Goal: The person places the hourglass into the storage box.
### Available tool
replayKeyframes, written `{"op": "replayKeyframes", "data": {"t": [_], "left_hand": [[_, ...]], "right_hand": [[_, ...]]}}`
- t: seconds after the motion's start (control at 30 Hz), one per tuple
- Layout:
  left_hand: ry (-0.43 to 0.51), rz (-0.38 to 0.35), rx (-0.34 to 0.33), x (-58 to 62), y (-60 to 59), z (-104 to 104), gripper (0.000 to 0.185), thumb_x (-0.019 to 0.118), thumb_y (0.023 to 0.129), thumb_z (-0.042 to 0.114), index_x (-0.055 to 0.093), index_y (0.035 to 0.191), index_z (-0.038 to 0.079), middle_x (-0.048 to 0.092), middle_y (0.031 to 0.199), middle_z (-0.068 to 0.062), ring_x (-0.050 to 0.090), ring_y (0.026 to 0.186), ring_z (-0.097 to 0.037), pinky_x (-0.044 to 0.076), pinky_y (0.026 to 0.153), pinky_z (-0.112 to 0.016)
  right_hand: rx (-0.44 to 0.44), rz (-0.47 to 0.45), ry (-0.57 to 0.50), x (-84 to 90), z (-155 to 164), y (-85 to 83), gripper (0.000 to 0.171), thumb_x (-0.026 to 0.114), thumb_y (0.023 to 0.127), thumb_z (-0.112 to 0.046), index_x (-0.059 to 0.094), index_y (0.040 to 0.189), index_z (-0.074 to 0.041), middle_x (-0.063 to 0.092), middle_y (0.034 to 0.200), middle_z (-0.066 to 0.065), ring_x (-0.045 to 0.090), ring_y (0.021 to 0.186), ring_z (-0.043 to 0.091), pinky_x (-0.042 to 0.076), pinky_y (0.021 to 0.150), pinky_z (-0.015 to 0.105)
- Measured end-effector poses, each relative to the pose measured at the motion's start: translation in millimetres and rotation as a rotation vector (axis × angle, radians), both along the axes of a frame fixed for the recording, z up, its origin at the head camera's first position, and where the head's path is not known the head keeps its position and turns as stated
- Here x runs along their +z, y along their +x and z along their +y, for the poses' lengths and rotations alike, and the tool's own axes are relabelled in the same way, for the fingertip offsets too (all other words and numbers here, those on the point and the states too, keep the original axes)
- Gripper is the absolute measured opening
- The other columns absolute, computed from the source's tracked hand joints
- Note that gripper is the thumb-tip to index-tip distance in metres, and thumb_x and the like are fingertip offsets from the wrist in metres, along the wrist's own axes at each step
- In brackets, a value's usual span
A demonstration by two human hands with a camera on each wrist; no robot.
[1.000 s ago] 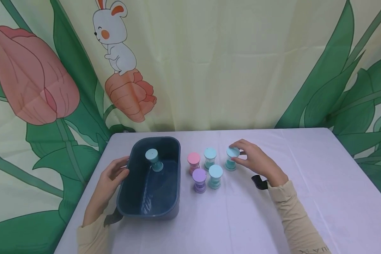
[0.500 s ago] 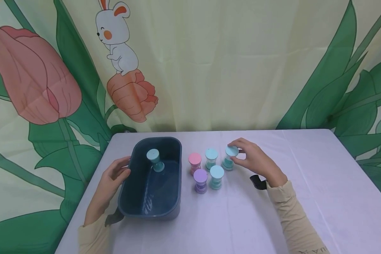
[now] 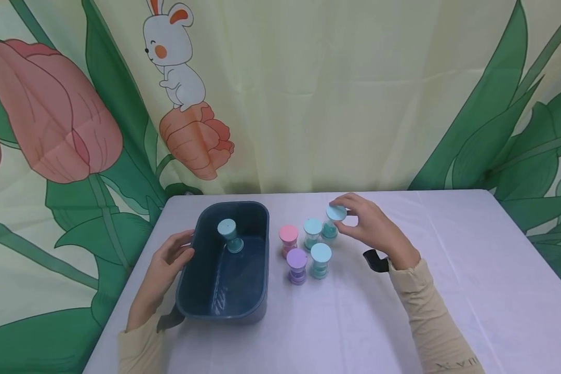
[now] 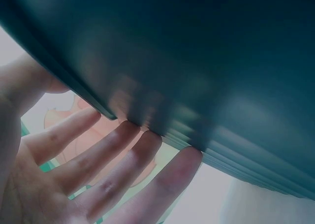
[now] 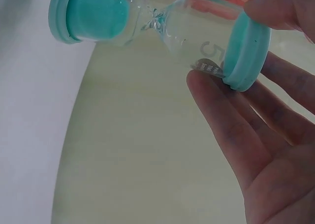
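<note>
My right hand (image 3: 371, 228) pinches the top cap of a teal sand timer (image 3: 332, 221) between thumb and fingers. In the right wrist view this sand timer (image 5: 241, 51) has clear glass marked "5" and teal sand at the far end. My left hand (image 3: 161, 272) touches the left side of a dark blue bin (image 3: 262, 291). Seen from the left wrist, its extended fingers (image 4: 142, 155) rest against the bin's outer wall. Inside the bin one teal sand timer (image 3: 230, 236) stands.
Between bin and right hand stand a pink sand timer (image 3: 288, 239), a purple sand timer (image 3: 297, 265) and two more teal ones, a back sand timer (image 3: 312, 231) and a front sand timer (image 3: 320, 259). A white cloth covers the table (image 3: 355, 332); a printed curtain (image 3: 332, 104) hangs behind.
My right hand has moved the gripped teal sand timer up and slightly left, towards the other timers. The left hand stays at the bin; the view has shifted slightly.
</note>
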State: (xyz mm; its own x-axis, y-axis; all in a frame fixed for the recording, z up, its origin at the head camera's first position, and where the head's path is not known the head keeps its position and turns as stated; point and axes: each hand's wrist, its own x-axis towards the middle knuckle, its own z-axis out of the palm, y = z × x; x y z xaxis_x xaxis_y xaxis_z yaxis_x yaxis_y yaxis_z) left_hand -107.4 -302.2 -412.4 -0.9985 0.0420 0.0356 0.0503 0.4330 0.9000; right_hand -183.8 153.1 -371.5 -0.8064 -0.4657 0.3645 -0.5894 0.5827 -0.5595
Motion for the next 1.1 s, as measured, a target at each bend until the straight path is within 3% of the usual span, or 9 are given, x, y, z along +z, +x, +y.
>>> {"op": "replayKeyframes", "data": {"t": [1.1], "left_hand": [[0.008,0.019,-0.007,-3.6,-2.6,-2,0.050,0.056,0.102,0.030,0.043,0.148,0.015,0.049,0.146,-0.011,0.054,0.115,0.002,0.047,0.089,-0.017]], "right_hand": [[-0.001,0.138,0.018,40.9,0,3.2,0.032,0.076,0.083,-0.003,0.068,0.114,0.001,0.065,0.110,0.009,0.066,0.096,0.026,0.055,0.086,0.044]]}}
